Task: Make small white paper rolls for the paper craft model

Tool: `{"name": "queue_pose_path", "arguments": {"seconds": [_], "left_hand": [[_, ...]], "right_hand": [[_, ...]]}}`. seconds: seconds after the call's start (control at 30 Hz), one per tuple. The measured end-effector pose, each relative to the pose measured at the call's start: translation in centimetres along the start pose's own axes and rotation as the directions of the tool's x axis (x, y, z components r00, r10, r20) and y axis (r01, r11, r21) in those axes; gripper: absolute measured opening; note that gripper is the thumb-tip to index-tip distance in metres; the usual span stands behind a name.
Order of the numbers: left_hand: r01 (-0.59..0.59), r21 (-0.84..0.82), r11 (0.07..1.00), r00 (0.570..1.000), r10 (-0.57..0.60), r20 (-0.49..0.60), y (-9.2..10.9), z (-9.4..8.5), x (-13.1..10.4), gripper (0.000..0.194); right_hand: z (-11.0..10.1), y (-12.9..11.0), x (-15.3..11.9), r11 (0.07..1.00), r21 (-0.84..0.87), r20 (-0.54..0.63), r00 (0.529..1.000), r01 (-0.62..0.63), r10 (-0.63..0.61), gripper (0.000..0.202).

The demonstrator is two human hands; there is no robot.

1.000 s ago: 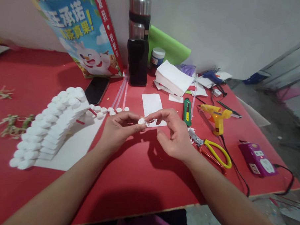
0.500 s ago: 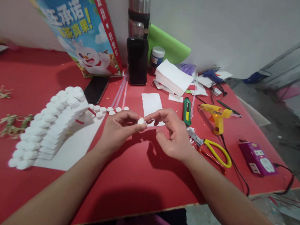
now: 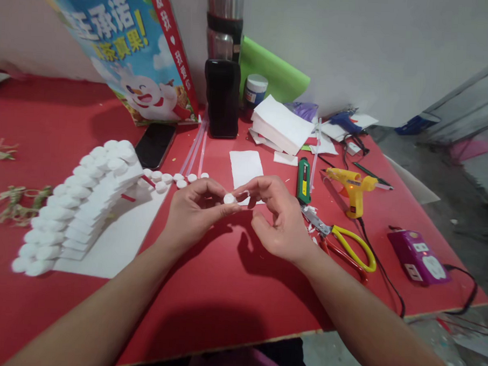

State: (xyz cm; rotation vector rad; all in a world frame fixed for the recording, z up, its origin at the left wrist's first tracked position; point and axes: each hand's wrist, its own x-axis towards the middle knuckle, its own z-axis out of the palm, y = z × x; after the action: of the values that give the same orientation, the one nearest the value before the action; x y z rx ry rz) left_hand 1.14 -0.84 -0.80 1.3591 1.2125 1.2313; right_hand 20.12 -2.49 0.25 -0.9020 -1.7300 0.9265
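My left hand [image 3: 198, 205] pinches a small round white disc [image 3: 229, 198] between thumb and fingers, over the red table. My right hand [image 3: 281, 217] has its index finger stretched out to the disc's right edge, while its thumb stays apart. A thin white curl [image 3: 245, 194] shows by the right fingertip; whether it belongs to the disc I cannot tell. Behind the hands lies a white paper piece [image 3: 244, 167]. Several similar discs [image 3: 181, 183] lie left of it. Farther left, a curved stepped structure of white discs and card [image 3: 82, 192] rests on a white sheet [image 3: 120, 247].
To the right are a green cutter [image 3: 304, 180], yellow-and-red-handled pliers [image 3: 350, 247], a yellow glue gun [image 3: 354, 188] and a purple power socket [image 3: 421, 258] with cables. Phones [image 3: 222, 98], a steel flask [image 3: 225, 9], stacked white sheets [image 3: 282, 125] and a printed bag [image 3: 144, 54] stand behind.
Both hands stay almost in place, with the disc still in my left fingers. The white curl by my right index fingertip shows a little differently. The whole view has shifted very slightly.
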Motion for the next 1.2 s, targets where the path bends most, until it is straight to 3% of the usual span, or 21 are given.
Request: {"name": "queue_pose_path", "arguments": {"seconds": [0.87, 1.2], "left_hand": [[-0.061, 0.011, 0.998, 0.997, 0.06, 0.039, -0.8, -0.2, 0.1, 0.033], [-0.07, -0.015, 0.997, 0.994, 0.071, 0.087, -1.1, -0.1, 0.0, 0.028]], "right_hand": [[-0.1, 0.4, 0.0, 0.999, 0.041, -0.028, 0.999, 0.032, -0.031, 0.052], [-0.1, -0.1, -0.1, 0.985, -0.073, 0.02, 0.987, 0.158, -0.157, 0.066]]}}
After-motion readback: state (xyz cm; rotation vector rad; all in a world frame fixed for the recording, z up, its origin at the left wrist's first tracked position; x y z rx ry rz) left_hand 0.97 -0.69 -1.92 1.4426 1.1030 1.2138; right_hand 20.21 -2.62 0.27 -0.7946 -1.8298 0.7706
